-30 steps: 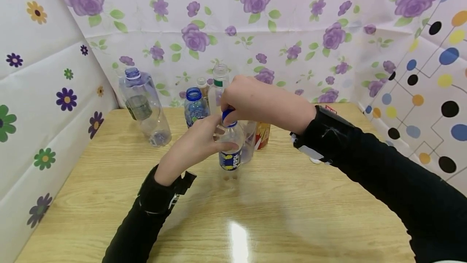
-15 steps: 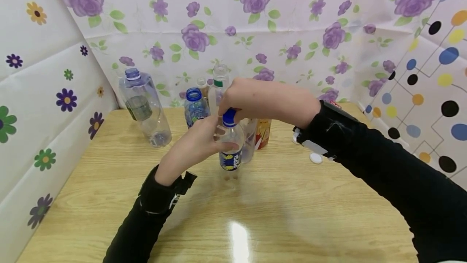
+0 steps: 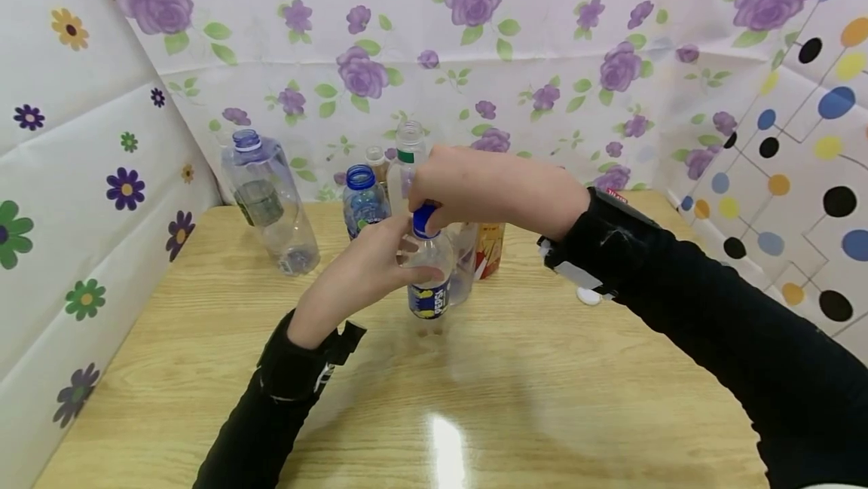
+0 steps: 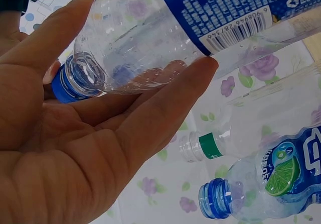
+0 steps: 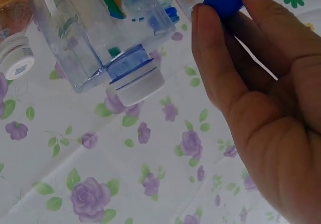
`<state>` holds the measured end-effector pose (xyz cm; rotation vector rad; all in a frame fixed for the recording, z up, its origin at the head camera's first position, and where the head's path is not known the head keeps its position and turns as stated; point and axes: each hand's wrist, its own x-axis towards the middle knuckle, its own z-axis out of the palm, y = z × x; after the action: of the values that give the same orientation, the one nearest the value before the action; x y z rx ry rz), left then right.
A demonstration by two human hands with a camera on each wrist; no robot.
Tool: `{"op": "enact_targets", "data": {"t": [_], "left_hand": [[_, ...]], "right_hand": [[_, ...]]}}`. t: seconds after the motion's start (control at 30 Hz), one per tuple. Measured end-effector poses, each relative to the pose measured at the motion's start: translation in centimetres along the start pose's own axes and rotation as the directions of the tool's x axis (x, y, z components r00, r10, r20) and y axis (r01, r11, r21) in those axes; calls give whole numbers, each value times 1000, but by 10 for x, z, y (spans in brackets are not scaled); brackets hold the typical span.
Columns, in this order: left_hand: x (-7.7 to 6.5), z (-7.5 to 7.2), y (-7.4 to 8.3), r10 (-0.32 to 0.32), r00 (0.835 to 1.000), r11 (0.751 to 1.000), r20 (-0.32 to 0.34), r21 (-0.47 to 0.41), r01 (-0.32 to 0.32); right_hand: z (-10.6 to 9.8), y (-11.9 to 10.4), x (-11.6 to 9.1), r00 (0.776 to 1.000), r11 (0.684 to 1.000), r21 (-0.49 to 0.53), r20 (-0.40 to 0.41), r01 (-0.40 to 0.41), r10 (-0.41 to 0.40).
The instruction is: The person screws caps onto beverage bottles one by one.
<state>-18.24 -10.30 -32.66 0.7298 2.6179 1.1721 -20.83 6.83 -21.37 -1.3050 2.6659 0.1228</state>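
Note:
A clear Pepsi bottle (image 3: 429, 301) with a dark blue label stands upright on the wooden table (image 3: 380, 398). My left hand (image 3: 359, 270) holds it around the shoulder, thumb across the front; the left wrist view shows thumb and fingers on either side of the clear plastic. On the bottle's neck sits a blue cap (image 3: 425, 221). From above, my right hand (image 3: 468, 180) pinches this cap between thumb and fingers, as the right wrist view also shows. The bottle's neck is partly hidden behind the hands in the head view.
Close behind stand a blue-tinted bottle (image 3: 365, 206), a green-ringed bottle (image 3: 409, 154) and an orange box (image 3: 491, 248). A large uncapped bottle (image 3: 271, 206) is at left. A white cap (image 3: 588, 296) lies at right. In the right wrist view, another bottle wears a white cap (image 5: 138, 86).
My right hand has turned back and forth slightly at the blue cap, its wrist shifting right and then back left. The left hand and the bottle stay in place.

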Motion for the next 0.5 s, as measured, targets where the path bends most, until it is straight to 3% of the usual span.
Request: {"op": "enact_targets", "data": {"t": [0.1, 0.33, 0.5], "left_hand": [[1, 0, 1, -15, 1000, 1000, 8, -2, 15], [1, -1, -1, 13, 1000, 1000, 3, 8, -13], [0, -1, -2, 27, 1000, 1000, 0, 15, -27]], "right_hand": [[-1, 4, -2, 1000, 1000, 30, 15, 0, -1], [-1, 9, -3, 994, 993, 39, -4, 112, -112], [1, 7, -1, 997, 996, 39, -23, 75, -74]]}}
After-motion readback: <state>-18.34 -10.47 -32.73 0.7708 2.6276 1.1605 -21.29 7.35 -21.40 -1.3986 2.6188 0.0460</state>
